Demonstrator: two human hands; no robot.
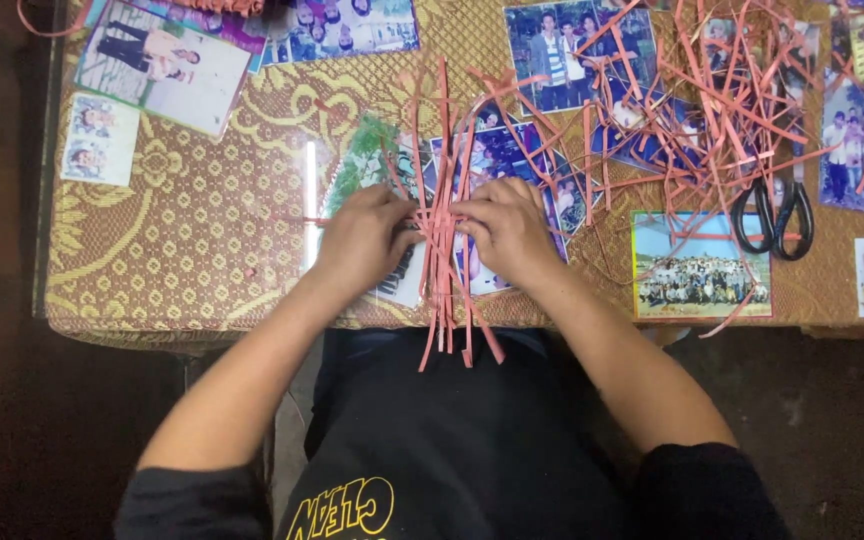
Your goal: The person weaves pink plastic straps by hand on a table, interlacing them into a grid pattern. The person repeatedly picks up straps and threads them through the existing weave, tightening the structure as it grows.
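Bundle of pink strips [444, 250]: at the middle of the tabletop's near edge, long axis running from far edge to near edge, lower ends hanging past that edge (upper ends fanned slightly apart). Left hand [362, 240]: fingers pressed together, flat on the bundle's left side. Right hand [507, 232]: fingers curled, pinching the bundle's right side. Loose pink strips [712, 110]: heaped toward the far right corner. Black-handled scissors [774, 215]: by the right edge, handles toward the near edge. Photographs [700, 265]: scattered under glass.
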